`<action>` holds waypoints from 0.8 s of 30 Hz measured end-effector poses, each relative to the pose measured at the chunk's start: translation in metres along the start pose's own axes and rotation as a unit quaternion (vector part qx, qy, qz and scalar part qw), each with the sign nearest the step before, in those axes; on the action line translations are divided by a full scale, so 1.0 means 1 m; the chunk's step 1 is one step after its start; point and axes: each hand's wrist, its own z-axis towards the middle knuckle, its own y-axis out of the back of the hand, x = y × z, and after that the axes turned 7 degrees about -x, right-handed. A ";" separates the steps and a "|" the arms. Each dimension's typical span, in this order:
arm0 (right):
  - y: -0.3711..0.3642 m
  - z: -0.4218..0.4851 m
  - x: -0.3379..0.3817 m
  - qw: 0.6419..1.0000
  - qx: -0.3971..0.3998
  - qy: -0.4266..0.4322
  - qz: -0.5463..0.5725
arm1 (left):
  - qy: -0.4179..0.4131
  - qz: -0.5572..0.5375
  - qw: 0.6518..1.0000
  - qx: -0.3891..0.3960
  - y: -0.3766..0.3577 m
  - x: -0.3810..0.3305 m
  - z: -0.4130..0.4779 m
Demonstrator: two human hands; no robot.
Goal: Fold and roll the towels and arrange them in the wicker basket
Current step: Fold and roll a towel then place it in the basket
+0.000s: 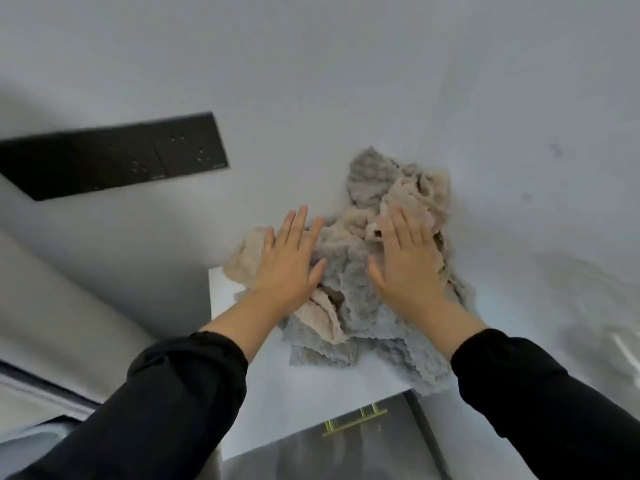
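**Inspector:** Where are the towels?

**Assessor:** The towels [349,271] lie in a crumpled grey and beige pile on the white table [311,393], up against the wall. They are too tangled to count.

**Inspector:** And the grip?

**Assessor:** The left hand [291,258] and right hand [405,261] lie flat over the pile, fingers straight and spread. Neither grip holds anything. The palms hide the cloth beneath, so I cannot tell if they press.

**Inspector:** Anything else?

**Assessor:** A black socket panel [114,157] on the wall, blurred. A brass handle [356,422] sits below the table edge. Black sleeves cut off the lower corners.

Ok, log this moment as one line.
towel pile: crumpled, on white counter | left hand: open over pile | right hand: open over pile | basket: not in view
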 end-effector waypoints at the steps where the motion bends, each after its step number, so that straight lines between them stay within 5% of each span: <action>1: -0.014 -0.011 0.001 1.000 -0.005 0.016 -0.004 | 0.003 0.001 1.000 0.004 -0.017 0.003 -0.008; 7: -0.078 -0.047 -0.006 0.992 -0.072 0.093 -0.055 | -0.021 -0.041 0.998 -0.042 -0.096 0.022 -0.025; 16: -0.106 -0.056 -0.014 0.958 -0.253 0.120 -0.068 | -0.060 -0.109 0.981 -0.151 -0.113 0.004 -0.020; 24: 0.002 -0.057 0.015 0.942 -0.227 -0.077 0.237 | 0.025 -0.230 0.958 -0.169 -0.028 -0.043 -0.036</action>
